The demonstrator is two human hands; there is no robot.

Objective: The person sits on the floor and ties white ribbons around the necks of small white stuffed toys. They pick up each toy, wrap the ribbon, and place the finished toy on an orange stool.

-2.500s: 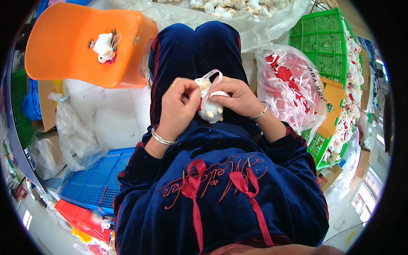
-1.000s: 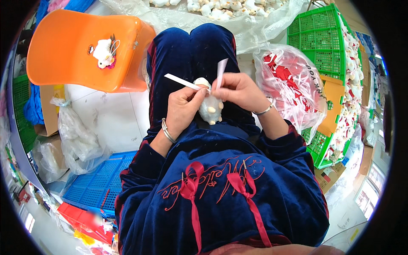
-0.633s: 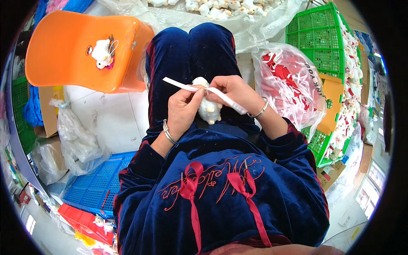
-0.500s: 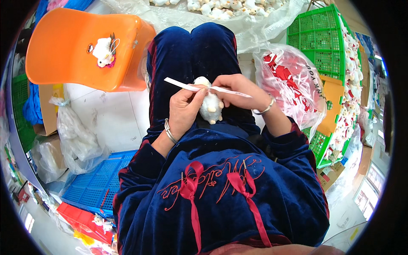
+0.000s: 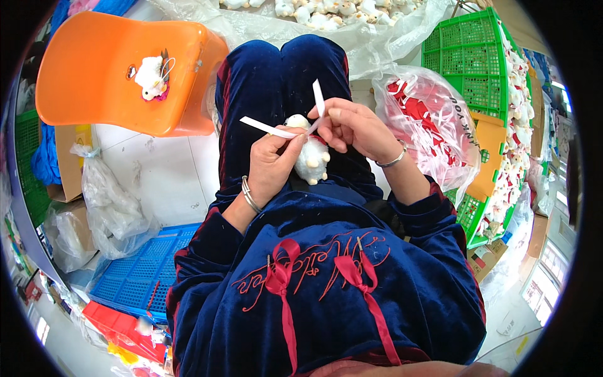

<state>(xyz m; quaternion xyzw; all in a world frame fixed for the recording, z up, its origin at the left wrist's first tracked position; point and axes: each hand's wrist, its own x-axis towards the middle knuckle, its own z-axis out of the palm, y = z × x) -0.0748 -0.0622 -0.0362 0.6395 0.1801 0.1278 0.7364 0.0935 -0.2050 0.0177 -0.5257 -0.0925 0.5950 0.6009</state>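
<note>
I sit with a small white plush toy over my lap, held in my left hand. A white ribbon runs around its neck. My left thumb pins one end, which sticks out to the left. My right hand pinches the other end, which stands upward. Both wrists wear bangles. My legs are in dark blue velvet trousers.
An orange plastic stool at the left carries another white plush toy. A clear bag of red and white ribbons lies at the right beside green crates. A plastic sheet with several plush toys is ahead. A blue crate lies at the lower left.
The ribbon, earlier stretched flat across the toy's top, now has its right end lifted upright by my right hand. The toy stays in my left hand.
</note>
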